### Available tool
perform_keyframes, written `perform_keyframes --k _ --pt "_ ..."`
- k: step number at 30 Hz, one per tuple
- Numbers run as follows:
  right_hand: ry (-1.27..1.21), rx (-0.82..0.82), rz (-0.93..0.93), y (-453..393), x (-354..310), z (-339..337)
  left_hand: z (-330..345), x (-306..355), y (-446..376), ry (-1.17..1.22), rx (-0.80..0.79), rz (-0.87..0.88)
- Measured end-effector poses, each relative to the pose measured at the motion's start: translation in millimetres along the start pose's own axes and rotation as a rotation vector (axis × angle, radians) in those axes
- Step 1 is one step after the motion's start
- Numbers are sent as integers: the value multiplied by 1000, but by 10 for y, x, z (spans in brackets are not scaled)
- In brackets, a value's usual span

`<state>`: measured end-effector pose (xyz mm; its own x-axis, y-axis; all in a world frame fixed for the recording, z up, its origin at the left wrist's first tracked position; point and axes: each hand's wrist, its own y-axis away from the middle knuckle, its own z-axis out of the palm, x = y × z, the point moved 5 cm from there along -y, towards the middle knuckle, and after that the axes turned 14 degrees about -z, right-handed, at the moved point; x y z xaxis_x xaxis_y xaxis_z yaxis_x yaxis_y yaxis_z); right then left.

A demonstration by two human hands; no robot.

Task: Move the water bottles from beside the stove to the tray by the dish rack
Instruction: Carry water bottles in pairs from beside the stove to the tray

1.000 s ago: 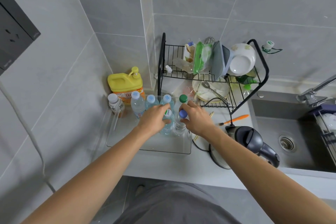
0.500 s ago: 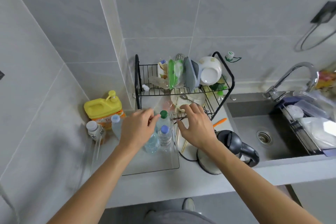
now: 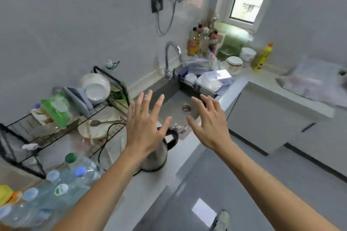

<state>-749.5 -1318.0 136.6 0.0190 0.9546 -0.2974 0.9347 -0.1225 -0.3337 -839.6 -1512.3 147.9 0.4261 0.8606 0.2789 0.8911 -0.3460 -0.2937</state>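
Hovering over the sink [image 3: 174, 97], left hand [image 3: 144, 125] and right hand [image 3: 208, 125] both spread, grasping nothing | water bottles [image 3: 56, 189] cluster at lower left below the dish rack [image 3: 112, 78], tray not discernible | stove unseen; remaining bottles unknown

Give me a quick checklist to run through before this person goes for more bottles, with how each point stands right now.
1. Both hands free: ok. The left hand and right hand are open with fingers spread, no grip on anything.
2. Bottles already moved standing together: ok. The water bottles cluster at the lower left by the dish rack; the picture is too blurred there to count them.
3. Tray under them: cannot tell, blur hides its edge.
4. Kettle clear of the left arm: not ok, it stands right beside the forearm.
5. More bottles left by the stove: cannot tell, no stove is in view.
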Motion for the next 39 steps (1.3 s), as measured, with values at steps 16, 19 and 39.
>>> perform_keyframes --k 16,19,39 --pt "178 198 601 2438 3833 -2334 1517 5170 111 125 -180 557" --pt "218 220 716 2974 4365 -2657 1738 6072 308 137 -203 680" --pt "344 406 1269 4681 7706 -4109 3457 10878 747 369 -461 1170"
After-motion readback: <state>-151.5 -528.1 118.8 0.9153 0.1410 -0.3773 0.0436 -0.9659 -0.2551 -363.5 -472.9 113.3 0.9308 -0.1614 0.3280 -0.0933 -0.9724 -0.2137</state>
